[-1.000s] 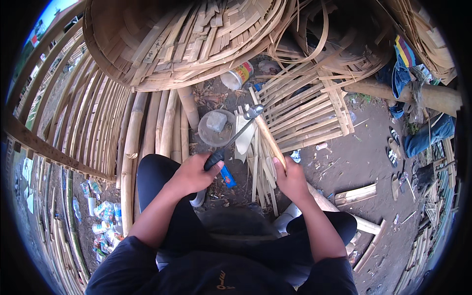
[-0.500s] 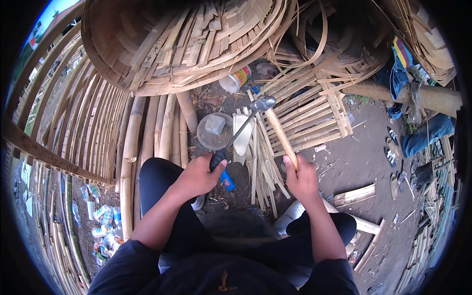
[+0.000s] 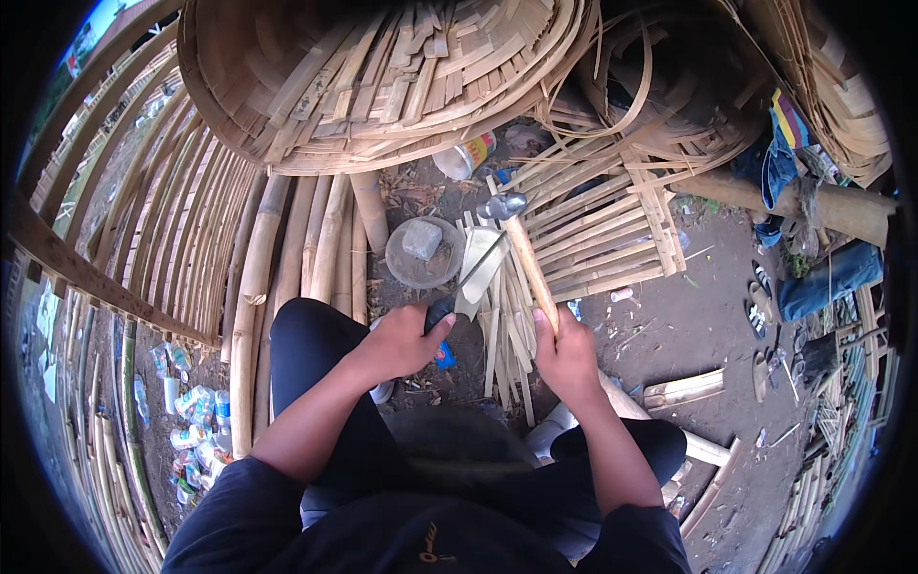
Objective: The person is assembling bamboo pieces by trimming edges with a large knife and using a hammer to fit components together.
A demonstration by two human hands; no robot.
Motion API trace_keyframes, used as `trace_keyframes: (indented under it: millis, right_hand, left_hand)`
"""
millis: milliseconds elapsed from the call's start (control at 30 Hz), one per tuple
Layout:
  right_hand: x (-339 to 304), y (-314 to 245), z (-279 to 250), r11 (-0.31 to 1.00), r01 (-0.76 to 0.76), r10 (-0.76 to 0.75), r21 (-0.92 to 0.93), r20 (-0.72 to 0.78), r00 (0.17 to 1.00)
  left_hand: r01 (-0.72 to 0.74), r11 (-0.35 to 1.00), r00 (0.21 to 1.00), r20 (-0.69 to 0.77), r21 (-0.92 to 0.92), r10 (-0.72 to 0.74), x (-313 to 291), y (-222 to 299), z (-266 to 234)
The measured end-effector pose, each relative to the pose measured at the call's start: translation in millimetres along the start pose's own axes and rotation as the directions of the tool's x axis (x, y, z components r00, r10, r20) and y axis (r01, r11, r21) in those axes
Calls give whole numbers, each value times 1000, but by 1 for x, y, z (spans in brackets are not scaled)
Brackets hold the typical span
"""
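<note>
My left hand [image 3: 409,346] is closed round the black handle of a tool with a long, narrow metal shaft or blade [image 3: 484,262]; its exact kind is unclear. The shaft slants up and away, its far end close below the hammer's head. In my right hand [image 3: 568,358] is a hammer [image 3: 529,265] with a pale wooden handle and a rounded metal head, held head up and away from me. Beneath the tools, a pale flat pointed piece [image 3: 480,251] and a bundle of split bamboo strips [image 3: 505,335] lie on the ground.
A round dish [image 3: 395,263] holds a grey stone block [image 3: 422,239]. Large woven bamboo baskets [image 3: 316,86] loom at the far side. A slatted bamboo frame [image 3: 612,230] lies beyond the strips. Bamboo poles [image 3: 325,239] stand left; plastic bottles [image 3: 199,407] litter the ground there.
Both hands have come closer together, the left moving right and the right moving left. The hammer's head has shifted slightly left and nearer. Both tools stay gripped.
</note>
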State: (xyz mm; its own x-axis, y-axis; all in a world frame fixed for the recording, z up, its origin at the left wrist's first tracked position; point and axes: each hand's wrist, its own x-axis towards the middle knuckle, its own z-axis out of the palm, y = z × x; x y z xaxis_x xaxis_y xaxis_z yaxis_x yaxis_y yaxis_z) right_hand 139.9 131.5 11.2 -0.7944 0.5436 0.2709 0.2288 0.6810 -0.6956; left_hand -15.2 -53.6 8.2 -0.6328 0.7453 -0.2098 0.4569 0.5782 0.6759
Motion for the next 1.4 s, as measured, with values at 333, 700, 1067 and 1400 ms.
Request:
trace_keyframes:
  millis: [333, 700, 1067, 1400]
  right_hand:
    - [-12, 35, 2, 975, -47, 68, -216, 93, 993]
    - [-19, 54, 6, 995, -29, 23, -96, -63, 998]
    - [-12, -1, -39, 981, 104, -50, 164, -305, 951]
    - [6, -29, -59, 999, 18, -26, -29, -304, 952]
  left_hand:
    - [-19, 998, 999, 25, -65, 21, 0, 16, -4]
    - [7, 999, 1000, 27, -50, -6, 6, 18, -10]
    - [11, 1000, 1000, 7, 26, -11, 11, -4, -2]
    - [-54, 996, 998, -32, 78, 57, 4, -6, 9]
